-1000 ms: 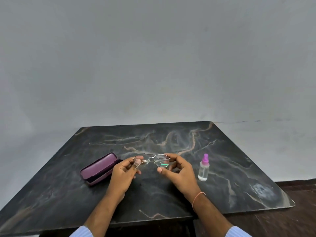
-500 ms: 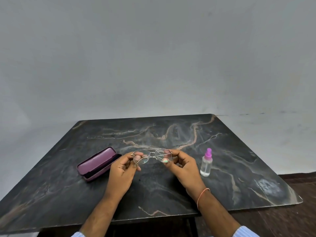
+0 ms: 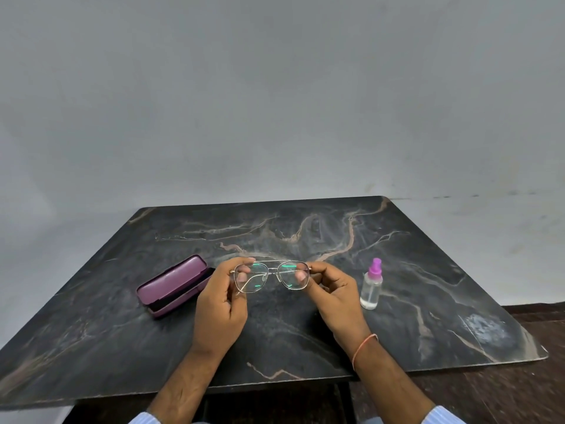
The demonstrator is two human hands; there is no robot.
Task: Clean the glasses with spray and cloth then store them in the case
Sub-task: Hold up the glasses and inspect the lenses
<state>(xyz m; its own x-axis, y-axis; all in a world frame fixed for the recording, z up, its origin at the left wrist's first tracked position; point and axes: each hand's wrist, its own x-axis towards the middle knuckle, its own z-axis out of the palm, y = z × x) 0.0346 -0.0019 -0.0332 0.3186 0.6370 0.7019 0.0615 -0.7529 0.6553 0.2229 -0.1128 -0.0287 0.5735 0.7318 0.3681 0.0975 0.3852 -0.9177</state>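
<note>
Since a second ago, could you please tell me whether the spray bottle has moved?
No. The spray bottle stands upright at the same spot on the table, beside the same pale veins in the stone. Only the camera view has shifted.

On your desk (image 3: 305,332), the case (image 3: 172,284) lies left of the held glasses (image 3: 271,276); the bottle (image 3: 371,286) stands right, seemingly upright.

Your left hand (image 3: 220,304) and right hand (image 3: 334,293) pinch the wire-framed glasses (image 3: 272,276) mid-frame above the marble table (image 3: 305,341); open purple case (image 3: 174,284) left, spray bottle (image 3: 371,286) right.
</note>
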